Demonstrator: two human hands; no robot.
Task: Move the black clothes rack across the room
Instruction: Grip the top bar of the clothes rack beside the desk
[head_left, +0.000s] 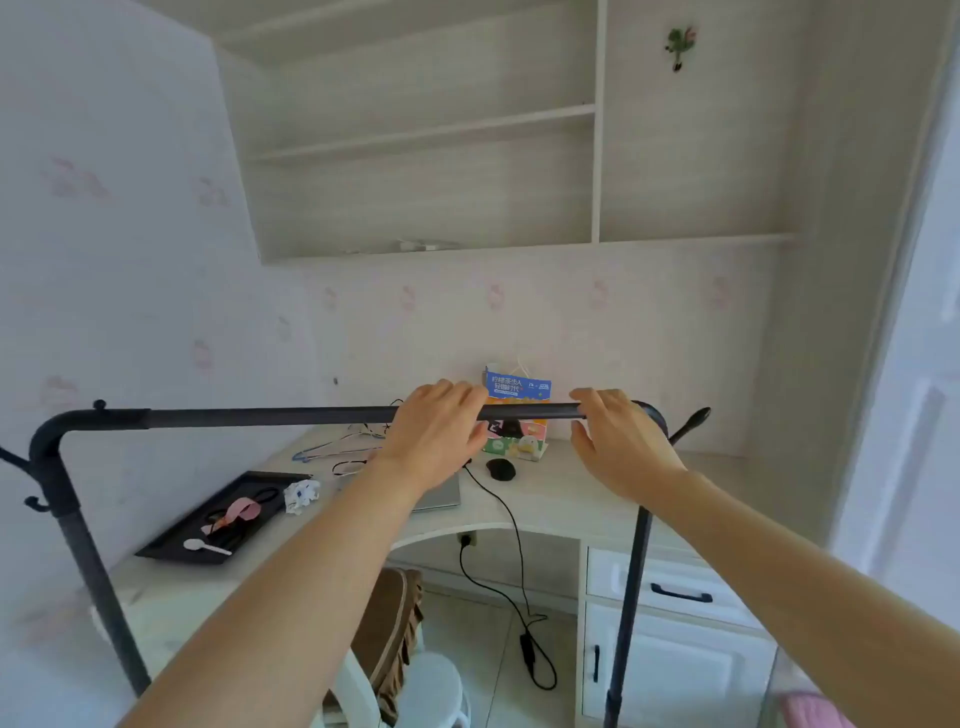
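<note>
gripping black clothes rack (270, 417), left hand (436, 431) wrapped round top bar; right hand (623, 441) curled over it

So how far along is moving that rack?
Barely begun. Done: both hands are on the top bar of the rack, the left hand gripping it, the right hand curled round it. In hand: getting a hold to lift or slide it. Left: the whole move; the rack stands by the desk.

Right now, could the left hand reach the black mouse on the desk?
Probably yes, once it lets go. The left hand grips the top bar of the black clothes rack; the mouse lies uncovered on the desk just below that bar.
</note>
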